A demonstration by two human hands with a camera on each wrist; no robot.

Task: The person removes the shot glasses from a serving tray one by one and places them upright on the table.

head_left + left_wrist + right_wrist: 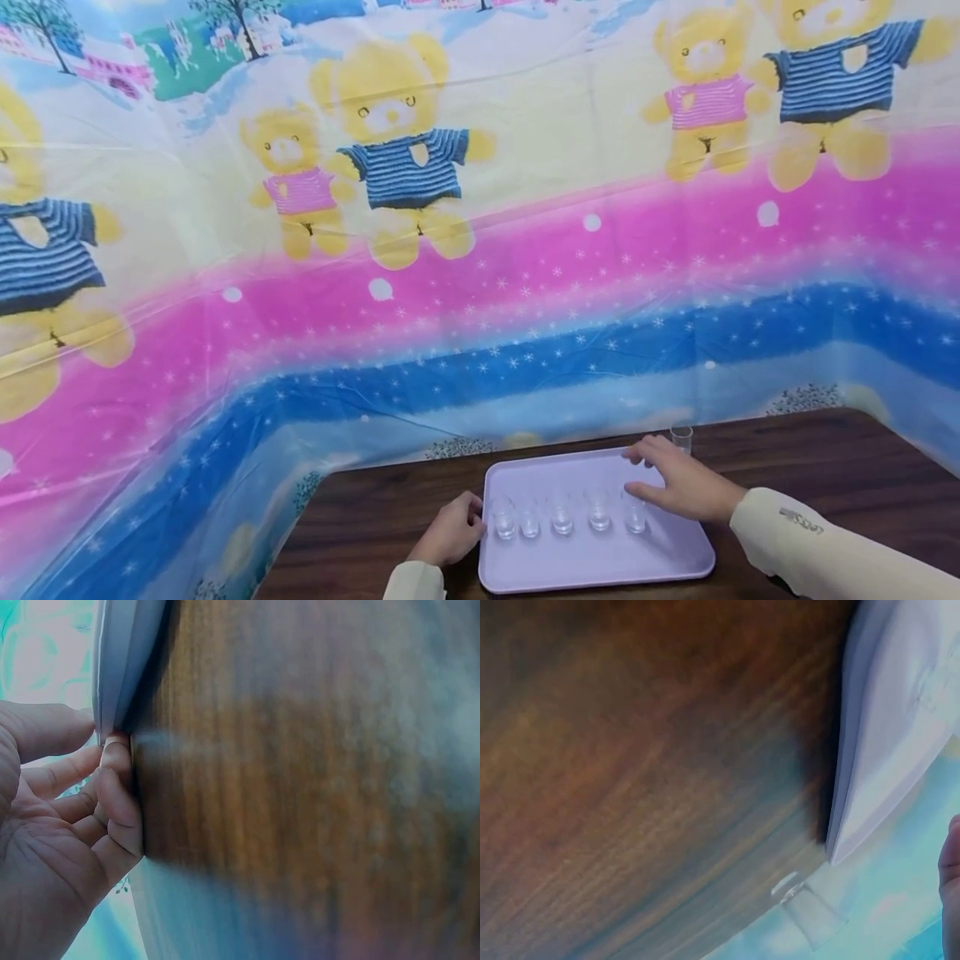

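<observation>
A lavender tray (pixel 585 567) lies on the table with several small clear glasses (pixel 562 521) standing on it in a row. At the tray's left edge, my left hand (pixel 452 529) grips the rim; the left wrist view shows the thumb and curled fingers right at the tray's edge (pixel 120 667). My right hand (pixel 686 483) hovers above the tray's right side, thumb and fingers spread apart, holding nothing. Its thumb overlaps the top of the rightmost glass (pixel 636 523) in the head view. Only part of a finger shows in the right wrist view.
Another clear glass (pixel 682 439) stands off the tray on the dark wooden table (pixel 825 483), behind my right hand near the back edge. A cloth (pixel 525 292) printed with teddy bears hangs behind and around the table.
</observation>
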